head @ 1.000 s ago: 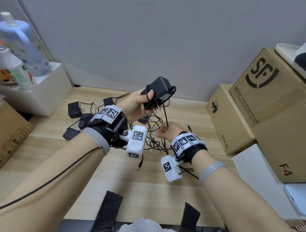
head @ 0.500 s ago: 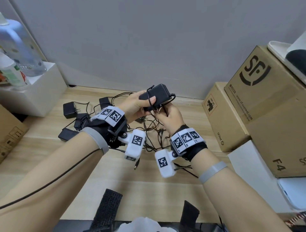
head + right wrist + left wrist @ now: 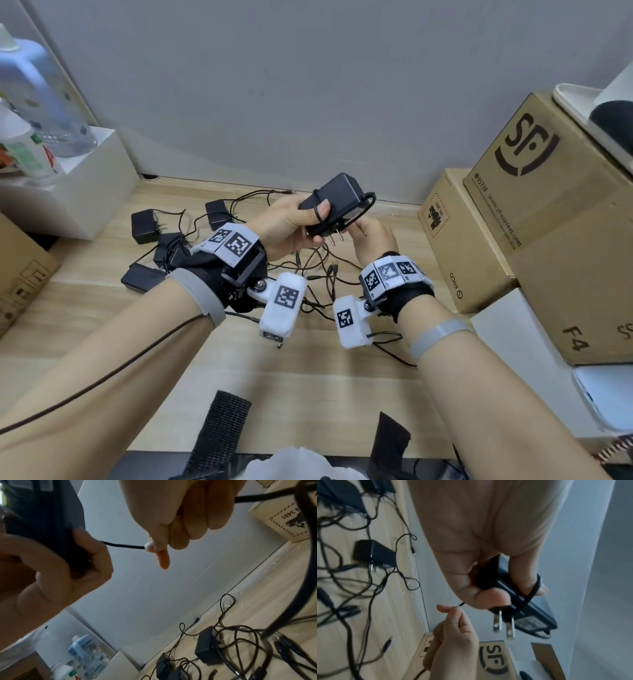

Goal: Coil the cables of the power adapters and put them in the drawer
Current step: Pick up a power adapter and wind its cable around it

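Note:
My left hand (image 3: 294, 222) grips a black power adapter (image 3: 334, 200) above the wooden table, prongs (image 3: 504, 625) pointing down; a loop of its thin black cable (image 3: 533, 588) runs over my left thumb and round the body. My right hand (image 3: 371, 236) sits just right of the adapter and pinches that cable (image 3: 123, 545) between thumb and forefinger, pulled taut toward the left hand (image 3: 60, 566). Several other black adapters (image 3: 145, 226) lie on the table behind my left wrist in a tangle of cables (image 3: 315, 270). No drawer shows in any view.
Cardboard boxes (image 3: 548, 212) stack along the right edge. A white box (image 3: 75, 198) holding bottles (image 3: 37, 102) stands at the back left, another cardboard box (image 3: 20, 274) at the left edge. A grey wall closes the back. Bare wood table (image 3: 308, 394) lies in front.
The right hand rose from the cable tangle to the adapter's right side, drawing the cable up. The adapter tilted flatter in the left hand, and a cable loop now crosses the left thumb.

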Motion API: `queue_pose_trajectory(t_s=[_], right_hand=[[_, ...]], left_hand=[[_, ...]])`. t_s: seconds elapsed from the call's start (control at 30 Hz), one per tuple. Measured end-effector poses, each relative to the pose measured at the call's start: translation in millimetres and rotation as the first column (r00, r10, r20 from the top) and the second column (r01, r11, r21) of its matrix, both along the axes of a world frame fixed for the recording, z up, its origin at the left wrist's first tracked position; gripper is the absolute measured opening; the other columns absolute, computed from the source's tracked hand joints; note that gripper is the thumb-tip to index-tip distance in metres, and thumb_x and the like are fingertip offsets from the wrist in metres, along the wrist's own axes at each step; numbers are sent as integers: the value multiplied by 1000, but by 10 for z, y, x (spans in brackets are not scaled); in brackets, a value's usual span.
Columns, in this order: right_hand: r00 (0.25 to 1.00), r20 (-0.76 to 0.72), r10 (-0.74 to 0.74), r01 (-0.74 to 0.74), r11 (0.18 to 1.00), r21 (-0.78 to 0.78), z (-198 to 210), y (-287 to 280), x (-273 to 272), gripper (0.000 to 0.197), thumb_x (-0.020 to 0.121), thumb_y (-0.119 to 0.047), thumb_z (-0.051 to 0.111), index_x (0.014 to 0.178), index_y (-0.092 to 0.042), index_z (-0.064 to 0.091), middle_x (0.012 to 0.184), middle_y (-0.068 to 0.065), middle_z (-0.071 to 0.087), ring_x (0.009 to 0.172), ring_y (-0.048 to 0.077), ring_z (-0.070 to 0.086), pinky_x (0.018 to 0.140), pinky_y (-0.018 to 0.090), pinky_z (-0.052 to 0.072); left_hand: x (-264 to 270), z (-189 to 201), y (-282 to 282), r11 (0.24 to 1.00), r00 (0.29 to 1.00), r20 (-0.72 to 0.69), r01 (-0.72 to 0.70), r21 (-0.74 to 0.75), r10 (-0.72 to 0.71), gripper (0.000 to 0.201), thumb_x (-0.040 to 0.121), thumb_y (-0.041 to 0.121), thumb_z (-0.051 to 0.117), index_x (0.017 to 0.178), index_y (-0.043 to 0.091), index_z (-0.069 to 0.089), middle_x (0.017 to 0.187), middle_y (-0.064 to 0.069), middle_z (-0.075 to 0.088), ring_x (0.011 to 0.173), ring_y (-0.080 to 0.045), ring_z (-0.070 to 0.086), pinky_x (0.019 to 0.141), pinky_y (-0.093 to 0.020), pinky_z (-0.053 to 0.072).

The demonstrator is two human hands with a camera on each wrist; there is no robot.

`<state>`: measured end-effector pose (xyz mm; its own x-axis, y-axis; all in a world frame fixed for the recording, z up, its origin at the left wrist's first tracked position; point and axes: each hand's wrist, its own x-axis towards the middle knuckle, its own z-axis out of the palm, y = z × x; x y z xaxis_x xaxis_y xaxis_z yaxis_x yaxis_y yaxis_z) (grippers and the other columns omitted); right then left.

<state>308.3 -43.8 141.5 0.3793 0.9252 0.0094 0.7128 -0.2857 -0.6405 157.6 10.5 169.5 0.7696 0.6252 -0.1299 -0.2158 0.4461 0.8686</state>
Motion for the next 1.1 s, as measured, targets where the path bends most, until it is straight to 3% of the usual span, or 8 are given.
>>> queue_pose_trajectory(t_s=[0.1, 0.2, 0.37, 0.67, 0.8, 0.87, 1.03, 1.1], right_hand=[[997, 23, 73, -70, 990, -125, -40, -48, -92, 25, 91, -28, 39, 79, -31, 60, 96, 5, 65, 86, 29, 59, 79, 37, 50], [978, 12, 210, -205, 965, -163, -63, -95, -230, 28, 96, -31, 37, 91, -23, 63, 95, 7, 64, 91, 28, 57, 79, 35, 45], [958, 38, 283, -274, 949, -153, 74, -122, -319, 30, 97, -31, 36, 92, -21, 64, 84, -1, 60, 88, 23, 55, 77, 33, 42], [934, 186, 304, -260, 938, -230, 97, -199, -285, 32, 97, -34, 34, 97, -20, 62, 98, 8, 66, 95, 29, 56, 69, 29, 35], [916, 185, 355, -310, 921, -235, 157, -176, -302, 28, 96, -33, 37, 86, -19, 60, 86, 5, 62, 86, 27, 54, 68, 30, 37], [902, 211, 376, -334, 919, -210, 203, -168, -323, 25, 95, -33, 41, 78, -22, 55, 77, 1, 54, 79, 24, 50, 66, 29, 36], [871, 312, 378, -347, 925, -154, 319, -164, -301, 23, 90, -41, 52, 97, -27, 68, 90, 1, 67, 87, 21, 58, 71, 29, 43], [875, 342, 342, -319, 940, -126, 358, -139, -268, 22, 83, -47, 59, 90, -28, 69, 91, 0, 68, 89, 21, 59, 72, 30, 44]], left_hand=[[21, 33, 14, 986, 982, -92, -165, -23, 163, 12, 88, 13, 56, 96, 6, 54, 84, -7, 57, 70, -13, 51, 45, -15, 44], [17, 66, 72, 955, 933, -208, -282, 86, 294, 5, 91, 13, 55, 89, 9, 56, 78, -5, 55, 67, -12, 48, 45, -13, 44], [50, 59, 88, 923, 879, -308, -295, 245, 363, 5, 89, 12, 58, 90, 9, 54, 76, -3, 54, 66, -11, 49, 44, -12, 44], [11, -16, 139, 938, 868, -377, -241, 248, 323, 22, 88, 12, 60, 107, 3, 52, 81, -5, 53, 72, -15, 52, 44, -14, 45], [13, -48, 119, 892, 787, -478, -194, 409, 390, 16, 86, 17, 64, 90, 12, 49, 82, -2, 52, 69, -12, 53, 50, -15, 48], [33, -74, 94, 845, 740, -500, -169, 508, 449, 23, 84, 18, 67, 95, 10, 48, 80, 1, 51, 65, -9, 52, 45, -12, 47], [24, -150, 101, 784, 692, -534, -76, 616, 486, 45, 66, 5, 77, 96, 13, 45, 95, -10, 56, 70, -20, 57, 65, -42, 56], [21, -145, 101, 770, 696, -549, -7, 638, 462, 43, 65, 3, 78, 95, 12, 49, 90, -9, 59, 68, -19, 57, 64, -41, 55]])
